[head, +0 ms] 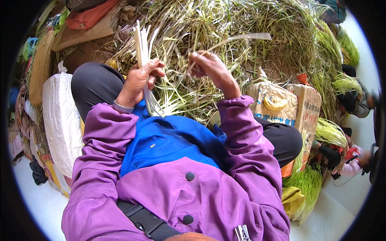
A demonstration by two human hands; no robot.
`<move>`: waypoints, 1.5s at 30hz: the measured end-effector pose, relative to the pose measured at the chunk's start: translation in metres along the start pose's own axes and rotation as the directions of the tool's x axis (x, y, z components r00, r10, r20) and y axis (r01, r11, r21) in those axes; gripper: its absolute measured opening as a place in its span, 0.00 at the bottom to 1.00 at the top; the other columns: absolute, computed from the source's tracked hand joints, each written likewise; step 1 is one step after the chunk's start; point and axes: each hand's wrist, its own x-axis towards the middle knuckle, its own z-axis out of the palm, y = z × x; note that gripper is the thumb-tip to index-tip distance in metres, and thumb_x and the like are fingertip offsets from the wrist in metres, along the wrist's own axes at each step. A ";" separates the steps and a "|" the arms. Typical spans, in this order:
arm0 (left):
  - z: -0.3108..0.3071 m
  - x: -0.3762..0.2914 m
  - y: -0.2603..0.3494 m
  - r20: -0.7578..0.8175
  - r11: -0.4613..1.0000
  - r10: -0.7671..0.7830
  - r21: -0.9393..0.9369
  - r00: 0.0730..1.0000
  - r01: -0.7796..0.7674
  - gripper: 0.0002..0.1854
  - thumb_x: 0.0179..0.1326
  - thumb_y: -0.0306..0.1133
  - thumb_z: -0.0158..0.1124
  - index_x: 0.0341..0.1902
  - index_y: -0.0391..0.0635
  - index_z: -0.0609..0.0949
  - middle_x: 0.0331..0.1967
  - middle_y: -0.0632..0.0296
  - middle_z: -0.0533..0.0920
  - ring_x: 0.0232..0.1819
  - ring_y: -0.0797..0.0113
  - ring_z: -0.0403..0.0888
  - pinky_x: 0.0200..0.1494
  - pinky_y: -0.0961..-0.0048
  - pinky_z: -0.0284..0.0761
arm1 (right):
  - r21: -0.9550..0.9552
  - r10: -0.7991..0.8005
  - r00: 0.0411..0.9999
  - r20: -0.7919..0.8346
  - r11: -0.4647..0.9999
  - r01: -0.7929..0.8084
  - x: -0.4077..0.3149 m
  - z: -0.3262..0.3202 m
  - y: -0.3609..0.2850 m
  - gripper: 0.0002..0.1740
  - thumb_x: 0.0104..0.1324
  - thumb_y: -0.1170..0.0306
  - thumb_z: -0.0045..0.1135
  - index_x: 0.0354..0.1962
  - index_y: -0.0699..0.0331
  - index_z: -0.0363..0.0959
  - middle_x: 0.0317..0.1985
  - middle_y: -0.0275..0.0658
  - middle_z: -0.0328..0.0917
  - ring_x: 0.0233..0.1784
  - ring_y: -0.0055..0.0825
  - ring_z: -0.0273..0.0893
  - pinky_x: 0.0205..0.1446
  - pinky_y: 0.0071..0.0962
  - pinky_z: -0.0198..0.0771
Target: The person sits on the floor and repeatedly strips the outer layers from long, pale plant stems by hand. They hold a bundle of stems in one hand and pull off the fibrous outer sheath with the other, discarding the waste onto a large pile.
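My left hand (139, 79) grips a small bundle of pale leafy vegetable stalks (143, 45), their thicker whitish ends pointing up and the thin green leaves hanging below towards the blue apron (178, 138) on my lap. To its right, my right hand (212, 67) pinches a dry, brownish leaf or stem (221, 43) that runs up to the right and ends in a wide translucent strip. The two hands are apart. Beneath and beyond them lies a large heap of loose green and straw-coloured leaves (271, 51).
A white plastic-wrapped block (60, 120) stands by my left knee. Near my right knee are taped cardboard boxes (273, 105) with a yellow ring-shaped thing (275, 104) on top. Green bundles (307, 183) and a yellow bag (292, 198) lie at the right. Other people (346, 156) sit at far right.
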 end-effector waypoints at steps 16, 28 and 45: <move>0.011 0.004 0.000 0.077 0.998 -0.006 0.058 0.997 0.002 0.16 0.67 0.42 0.53 0.47 0.42 0.77 0.24 0.69 0.78 0.15 0.87 0.62 0.17 0.89 0.58 | -0.627 0.235 0.891 0.388 0.776 0.068 -0.017 0.047 -0.003 0.17 0.59 0.58 0.59 0.36 0.66 0.76 0.26 0.39 0.77 0.25 0.25 0.73 0.31 0.28 0.70; 0.021 -0.004 0.006 0.269 0.974 -0.151 -0.124 0.951 0.190 0.17 0.68 0.39 0.48 0.45 0.36 0.76 0.17 0.72 0.73 0.13 0.84 0.62 0.17 0.87 0.59 | -0.481 -0.378 0.924 -0.055 0.821 0.308 0.030 0.010 0.005 0.12 0.65 0.65 0.54 0.39 0.65 0.75 0.23 0.32 0.74 0.24 0.15 0.69 0.27 0.20 0.66; 0.012 0.010 0.012 0.068 0.977 -0.209 -0.014 0.975 0.211 0.15 0.67 0.39 0.50 0.41 0.38 0.76 0.16 0.70 0.72 0.12 0.85 0.60 0.16 0.86 0.57 | -0.099 -0.183 0.966 0.181 0.974 0.203 0.072 0.022 0.016 0.14 0.66 0.64 0.52 0.37 0.68 0.75 0.23 0.28 0.72 0.26 0.14 0.67 0.30 0.19 0.66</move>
